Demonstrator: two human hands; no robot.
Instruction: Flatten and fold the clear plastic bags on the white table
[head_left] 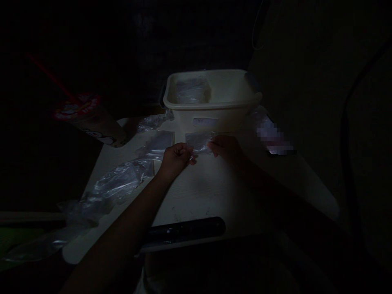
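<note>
The scene is very dark. My left hand (176, 158) and my right hand (226, 148) are both closed on the two ends of a small clear plastic bag (198, 142), held just above a pale table (202, 192). Directly behind the bag stands a cream plastic tub (214, 107) with more clear bags (192, 90) lying inside its left half.
A long strip of clear plastic bags (116, 181) trails along the table's left side, with flat bags (162, 141) near the tub. A sealed drink cup (92, 120) with a red straw stands far left. A dark cylindrical object (183, 230) lies at the near edge.
</note>
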